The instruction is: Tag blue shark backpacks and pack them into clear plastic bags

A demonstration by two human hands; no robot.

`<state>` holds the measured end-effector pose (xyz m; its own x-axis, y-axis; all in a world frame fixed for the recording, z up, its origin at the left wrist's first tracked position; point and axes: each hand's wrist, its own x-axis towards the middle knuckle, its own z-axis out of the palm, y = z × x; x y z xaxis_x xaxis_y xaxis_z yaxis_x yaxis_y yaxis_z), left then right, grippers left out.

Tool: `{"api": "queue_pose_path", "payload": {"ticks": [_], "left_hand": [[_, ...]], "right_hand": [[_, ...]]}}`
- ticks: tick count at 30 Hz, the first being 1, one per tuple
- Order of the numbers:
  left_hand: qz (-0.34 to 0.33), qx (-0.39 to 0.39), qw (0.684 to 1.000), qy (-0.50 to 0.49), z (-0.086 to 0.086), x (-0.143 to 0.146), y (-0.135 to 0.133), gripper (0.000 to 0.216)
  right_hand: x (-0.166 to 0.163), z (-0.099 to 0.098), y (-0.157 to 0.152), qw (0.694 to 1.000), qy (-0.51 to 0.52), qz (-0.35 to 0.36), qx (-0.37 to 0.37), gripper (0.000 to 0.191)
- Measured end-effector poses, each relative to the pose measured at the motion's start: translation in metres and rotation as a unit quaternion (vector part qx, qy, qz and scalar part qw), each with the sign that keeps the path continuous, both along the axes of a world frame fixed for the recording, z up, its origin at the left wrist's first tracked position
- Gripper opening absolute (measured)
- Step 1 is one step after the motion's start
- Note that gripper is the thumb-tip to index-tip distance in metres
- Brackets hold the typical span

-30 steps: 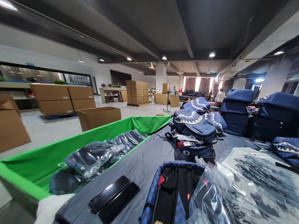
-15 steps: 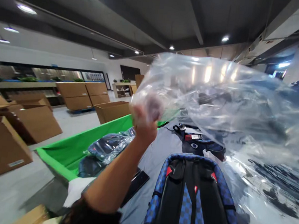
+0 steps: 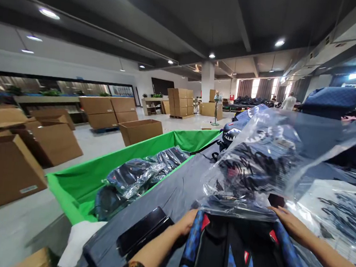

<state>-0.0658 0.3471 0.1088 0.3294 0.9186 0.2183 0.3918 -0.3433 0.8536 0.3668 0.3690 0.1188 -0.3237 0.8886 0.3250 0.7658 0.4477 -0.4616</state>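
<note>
In the head view, open cartons [image 3: 10, 176] stood on the pale floor [image 3: 99, 147] toward nine o'clock, beyond the grey-covered table [image 3: 174, 198]. Between four and five o'clock lay the backpack [image 3: 212, 254], straps up, a clear plastic bag [image 3: 249, 174] across its top edge. The left hand [image 3: 188, 222] curled at its ten o'clock, the right hand [image 3: 286, 219] reached its two; whether either pinched anything, I couldn't tell. The backpack looked light, padded and soft, best held by both upper corners; the film seemed thin, slippery, easily torn.
</note>
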Motion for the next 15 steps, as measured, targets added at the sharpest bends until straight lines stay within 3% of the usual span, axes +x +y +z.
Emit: {"api": "queue_pose_path", "payload": {"ticks": [3, 6, 10, 15], "left_hand": [[0.041, -0.043, 0.997, -0.044, -0.032, 0.005, -0.01, 0.042], [0.07, -0.078, 0.991, -0.089, -0.041, 0.0, -0.018, 0.056], [0.114, -0.083, 0.98, -0.141, -0.028, -0.011, -0.041, 0.066], [0.175, -0.044, 0.97, -0.162, -0.005, -0.021, -0.099, 0.067]], "right_hand": [[0.01, -0.021, -0.003, 0.998, -0.012, 0.064, 0.002, 0.044], [0.016, -0.03, -0.005, 0.998, -0.042, 0.053, 0.019, 0.039], [0.012, -0.02, -0.016, 0.997, -0.046, -0.032, 0.044, 0.049], [-0.008, 0.005, -0.063, 0.992, 0.046, -0.115, 0.022, 0.066]]}}
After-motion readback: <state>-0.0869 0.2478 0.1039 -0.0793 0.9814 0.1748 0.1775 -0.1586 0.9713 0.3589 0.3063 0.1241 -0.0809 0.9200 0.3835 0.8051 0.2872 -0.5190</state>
